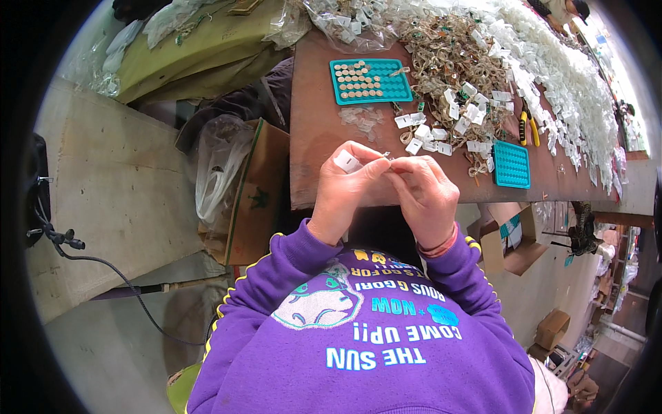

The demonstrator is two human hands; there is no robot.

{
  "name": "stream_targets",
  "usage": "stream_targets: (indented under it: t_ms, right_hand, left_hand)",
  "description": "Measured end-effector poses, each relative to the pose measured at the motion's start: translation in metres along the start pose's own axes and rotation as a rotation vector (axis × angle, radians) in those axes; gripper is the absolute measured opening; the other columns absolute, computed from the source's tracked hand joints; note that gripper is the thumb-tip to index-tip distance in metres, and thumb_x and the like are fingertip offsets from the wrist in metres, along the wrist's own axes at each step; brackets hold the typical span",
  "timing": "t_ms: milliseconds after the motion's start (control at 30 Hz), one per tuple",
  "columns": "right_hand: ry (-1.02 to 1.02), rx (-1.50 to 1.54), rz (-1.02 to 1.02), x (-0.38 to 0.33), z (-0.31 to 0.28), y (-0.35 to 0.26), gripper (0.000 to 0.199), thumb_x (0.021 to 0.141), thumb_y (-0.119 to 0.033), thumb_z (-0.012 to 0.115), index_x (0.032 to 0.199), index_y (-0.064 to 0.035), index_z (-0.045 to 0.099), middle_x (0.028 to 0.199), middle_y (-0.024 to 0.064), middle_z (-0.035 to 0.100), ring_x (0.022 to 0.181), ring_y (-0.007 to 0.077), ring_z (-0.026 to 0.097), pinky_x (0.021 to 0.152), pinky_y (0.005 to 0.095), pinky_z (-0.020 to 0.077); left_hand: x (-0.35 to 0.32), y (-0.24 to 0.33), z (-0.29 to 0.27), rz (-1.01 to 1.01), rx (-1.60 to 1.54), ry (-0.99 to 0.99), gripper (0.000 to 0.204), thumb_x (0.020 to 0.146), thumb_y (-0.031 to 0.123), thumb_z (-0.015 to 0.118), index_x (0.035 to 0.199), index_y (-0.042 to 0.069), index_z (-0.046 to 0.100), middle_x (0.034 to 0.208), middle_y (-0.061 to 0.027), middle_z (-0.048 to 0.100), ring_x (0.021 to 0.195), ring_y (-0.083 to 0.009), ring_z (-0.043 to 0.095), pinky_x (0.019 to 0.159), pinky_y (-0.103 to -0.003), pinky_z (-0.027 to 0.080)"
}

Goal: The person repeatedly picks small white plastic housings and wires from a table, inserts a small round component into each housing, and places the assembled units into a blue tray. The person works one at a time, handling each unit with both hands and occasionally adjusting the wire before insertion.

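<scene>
In front of my chest, near the table's front edge, both hands meet at their fingertips. My left hand [339, 190] is closed, with a small white plastic tag [347, 162] tucked against its fingers. Thumb and forefinger of my right hand [429, 196] are pinched together beside the left fingertips. A tiny clear or pale piece shows between the two hands, too small to name. Beyond them, loose white tags [429, 143] lie at the edge of a heap of tan cords [441, 62].
On the brown table [310, 152] sits a teal tray [393, 95] partly filled with round discs, above some clear plastic pieces [362, 121]. Another teal tray [511, 165] and yellow-handled pliers [523, 127] lie right. Clear plastic pieces [552, 76] are heaped behind. Cardboard boxes [252, 200] stand below.
</scene>
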State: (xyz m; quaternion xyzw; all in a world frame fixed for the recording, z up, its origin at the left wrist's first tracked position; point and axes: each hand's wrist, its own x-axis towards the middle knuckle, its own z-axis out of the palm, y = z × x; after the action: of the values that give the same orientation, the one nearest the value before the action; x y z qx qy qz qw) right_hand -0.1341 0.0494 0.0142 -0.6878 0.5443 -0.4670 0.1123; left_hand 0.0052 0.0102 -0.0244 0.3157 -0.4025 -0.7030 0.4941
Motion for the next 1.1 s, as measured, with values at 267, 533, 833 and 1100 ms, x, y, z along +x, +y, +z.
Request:
stream_targets:
  t_ms: [267,533,833,1100]
  right_hand:
    - [-0.103,0.775,0.684,0.004,-0.003,0.022,0.012,0.09,-0.006,0.067,0.098,0.0025,0.065,0.088,0.004,0.068,0.075,0.0091,0.064,0.067,0.0202,0.0501]
    - [-0.308,1.096,0.852,0.016,-0.005,0.031,0.012,0.092,-0.012,0.064,0.097,-0.0014,0.064,0.084,0.003,0.066,0.069,0.009,0.061,0.063,0.0202,0.0468]
    - [-0.315,0.807,0.743,0.011,-0.001,0.017,0.013,0.089,-0.01,0.068,0.095,0.0008,0.065,0.079,0.0035,0.066,0.068,0.0083,0.062,0.061,0.0209,0.0489]
    - [-0.646,0.893,0.784,0.027,-0.022,0.029,0.013,0.08,-0.005,0.073,0.088,-0.0022,0.064,0.082,0.0016,0.066,0.072,0.0075,0.062,0.067,0.0211,0.0515]
  left_hand:
    - [0.003,0.007,-0.012,-0.299,-0.512,-0.04,0.035,0.096,0.004,0.052,0.129,-0.001,0.042,0.124,-0.0127,0.055,0.114,-0.0202,0.056,0.106,-0.035,0.043]
    - [0.002,0.017,-0.019,-0.093,0.137,-0.155,0.033,0.094,0.01,0.062,0.125,-0.002,0.056,0.108,-0.0046,0.064,0.103,-0.0108,0.059,0.092,-0.026,0.047]
    - [0.0,0.005,-0.015,0.029,0.074,0.054,0.02,0.085,0.002,0.071,0.101,0.003,0.059,0.096,-0.001,0.064,0.091,-0.0076,0.06,0.083,-0.022,0.048]
    - [0.002,0.03,-0.029,-0.159,0.079,-0.283,0.022,0.08,-0.003,0.073,0.096,0.004,0.059,0.09,-0.0001,0.063,0.085,-0.0063,0.06,0.079,-0.022,0.049]
